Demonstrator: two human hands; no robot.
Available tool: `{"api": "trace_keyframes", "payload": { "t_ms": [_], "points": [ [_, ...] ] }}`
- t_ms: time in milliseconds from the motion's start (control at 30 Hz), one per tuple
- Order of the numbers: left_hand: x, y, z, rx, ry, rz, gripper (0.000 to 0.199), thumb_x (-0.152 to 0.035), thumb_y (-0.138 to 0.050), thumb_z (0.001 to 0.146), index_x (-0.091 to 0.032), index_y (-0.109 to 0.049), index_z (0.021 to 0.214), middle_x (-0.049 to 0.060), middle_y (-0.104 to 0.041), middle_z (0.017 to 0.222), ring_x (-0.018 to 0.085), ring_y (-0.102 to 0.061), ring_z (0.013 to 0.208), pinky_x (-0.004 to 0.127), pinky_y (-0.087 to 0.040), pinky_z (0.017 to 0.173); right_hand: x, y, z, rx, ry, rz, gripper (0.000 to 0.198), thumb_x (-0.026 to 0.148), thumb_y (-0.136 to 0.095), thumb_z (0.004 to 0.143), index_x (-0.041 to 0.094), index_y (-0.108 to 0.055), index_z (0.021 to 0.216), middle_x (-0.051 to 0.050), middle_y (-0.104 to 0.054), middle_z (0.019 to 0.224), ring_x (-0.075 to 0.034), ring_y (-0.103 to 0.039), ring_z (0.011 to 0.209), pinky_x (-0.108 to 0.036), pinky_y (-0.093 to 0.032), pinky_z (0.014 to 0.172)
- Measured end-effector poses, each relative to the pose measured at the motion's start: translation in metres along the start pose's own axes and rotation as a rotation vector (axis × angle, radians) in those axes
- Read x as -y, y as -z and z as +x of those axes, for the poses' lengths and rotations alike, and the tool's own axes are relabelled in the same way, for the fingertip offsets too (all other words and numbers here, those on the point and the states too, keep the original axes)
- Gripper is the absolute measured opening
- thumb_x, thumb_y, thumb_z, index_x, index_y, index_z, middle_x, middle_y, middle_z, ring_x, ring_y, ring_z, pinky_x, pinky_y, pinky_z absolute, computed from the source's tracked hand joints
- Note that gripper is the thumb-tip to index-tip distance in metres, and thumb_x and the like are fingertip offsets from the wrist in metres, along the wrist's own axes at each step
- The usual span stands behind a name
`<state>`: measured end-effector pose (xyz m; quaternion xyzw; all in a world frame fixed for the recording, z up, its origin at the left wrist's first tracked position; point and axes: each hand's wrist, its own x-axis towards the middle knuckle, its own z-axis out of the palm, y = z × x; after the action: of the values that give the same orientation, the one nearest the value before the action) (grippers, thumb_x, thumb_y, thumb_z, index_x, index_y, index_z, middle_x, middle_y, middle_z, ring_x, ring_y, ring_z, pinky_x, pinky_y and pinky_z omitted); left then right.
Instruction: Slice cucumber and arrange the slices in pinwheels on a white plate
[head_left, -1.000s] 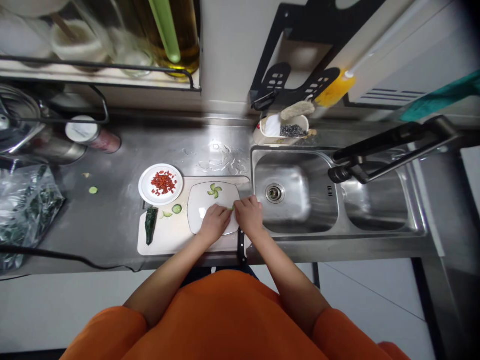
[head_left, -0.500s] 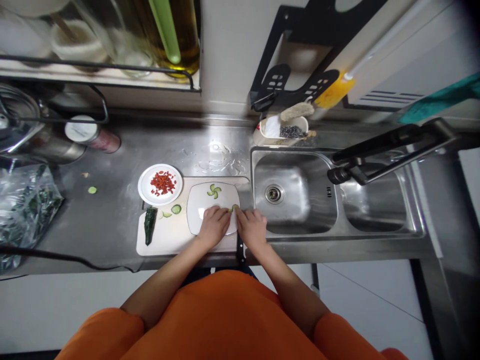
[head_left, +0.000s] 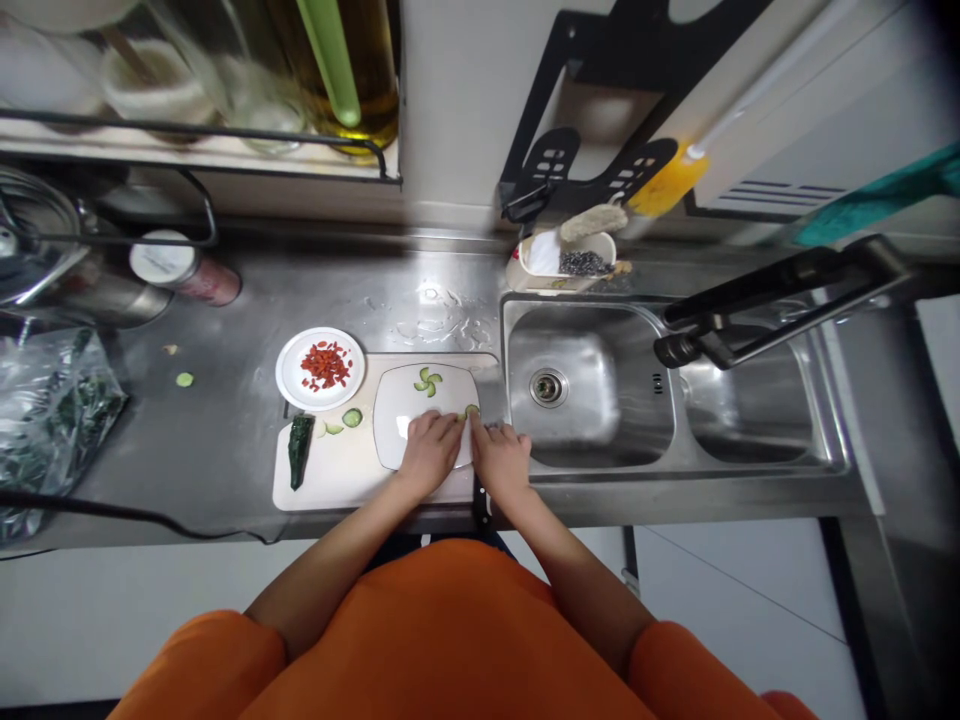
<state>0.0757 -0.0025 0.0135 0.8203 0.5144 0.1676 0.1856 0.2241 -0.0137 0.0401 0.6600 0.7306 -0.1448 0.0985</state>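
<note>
A white square plate (head_left: 390, 410) lies on a pale cutting board (head_left: 330, 485). Thin cucumber slices (head_left: 428, 381) form a pinwheel near the plate's far edge. At the plate's right side, my left hand (head_left: 433, 452) and my right hand (head_left: 501, 462) meet with closed fingertips at a small cucumber slice (head_left: 471, 410). My fingers partly cover it. Under my right hand, a knife's black handle (head_left: 481, 503) points toward me. Left of the plate are a cut cucumber slice (head_left: 352, 418) and a dark green cucumber piece (head_left: 299, 452).
A white dish (head_left: 283, 372) of red goji berries sits at the board's far left corner. The double steel sink (head_left: 592, 400) is on the right, below a black faucet (head_left: 787, 290). A plastic bag (head_left: 60, 420) and a jar (head_left: 187, 268) stand left.
My right hand has shifted very slightly left, and the fingers of both hands have moved a little around the cucumber slice. Everything else stays in place.
</note>
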Motion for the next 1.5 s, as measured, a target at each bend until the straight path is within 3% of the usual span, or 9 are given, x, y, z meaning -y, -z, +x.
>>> {"api": "trace_keyframes", "payload": {
  "t_ms": [767, 933, 1033, 1200, 1500],
  "points": [
    [0.001, 0.005, -0.001, -0.039, 0.045, -0.041, 0.030, -0.024, -0.049, 0.088, -0.022, -0.061, 0.115, 0.010, -0.062, 0.114, 0.027, -0.046, 0.107, 0.044, -0.039, 0.087, 0.000, 0.005, 0.000, -0.012, 0.014, 0.023, 0.046, 0.026, -0.038, 0.095, 0.022, -0.038, 0.141, -0.011, -0.066, 0.084, -0.023, -0.050, 0.093, -0.033, -0.024, 0.069],
    [0.036, 0.043, -0.014, -0.245, 0.244, -0.065, 0.028, -0.023, -0.048, 0.087, -0.023, -0.062, 0.111, 0.009, -0.064, 0.107, 0.024, -0.053, 0.101, 0.041, -0.041, 0.088, 0.001, 0.011, -0.005, -0.065, 0.015, 0.077, 0.037, 0.027, -0.039, 0.095, 0.024, -0.053, 0.130, -0.008, -0.066, 0.081, -0.022, -0.050, 0.089, -0.032, -0.022, 0.068],
    [0.068, 0.066, -0.031, -0.325, 0.463, 0.051, 0.026, -0.028, -0.047, 0.086, -0.020, -0.064, 0.104, 0.009, -0.065, 0.096, 0.024, -0.056, 0.093, 0.040, -0.040, 0.087, 0.004, 0.012, -0.009, -0.092, 0.048, 0.119, 0.032, 0.026, -0.039, 0.095, 0.024, -0.061, 0.119, -0.006, -0.067, 0.081, -0.021, -0.050, 0.089, -0.032, -0.021, 0.069],
    [0.100, 0.071, -0.054, -0.210, 0.652, 0.179, 0.033, -0.040, -0.053, 0.081, -0.016, -0.067, 0.097, 0.010, -0.065, 0.085, 0.027, -0.055, 0.087, 0.040, -0.039, 0.085, 0.014, 0.011, -0.013, -0.087, 0.109, 0.147, 0.028, 0.026, -0.041, 0.094, 0.023, -0.065, 0.110, -0.006, -0.067, 0.081, -0.020, -0.050, 0.088, -0.031, -0.021, 0.069],
    [0.101, 0.067, -0.050, -0.180, 0.741, 0.070, 0.025, -0.037, -0.055, 0.079, -0.019, -0.068, 0.089, 0.007, -0.069, 0.081, 0.025, -0.055, 0.083, 0.037, -0.040, 0.082, 0.024, 0.010, -0.015, -0.054, 0.154, 0.145, 0.026, 0.026, -0.042, 0.094, 0.023, -0.065, 0.106, -0.005, -0.067, 0.080, -0.020, -0.049, 0.088, -0.031, -0.021, 0.070]
  ]
}}
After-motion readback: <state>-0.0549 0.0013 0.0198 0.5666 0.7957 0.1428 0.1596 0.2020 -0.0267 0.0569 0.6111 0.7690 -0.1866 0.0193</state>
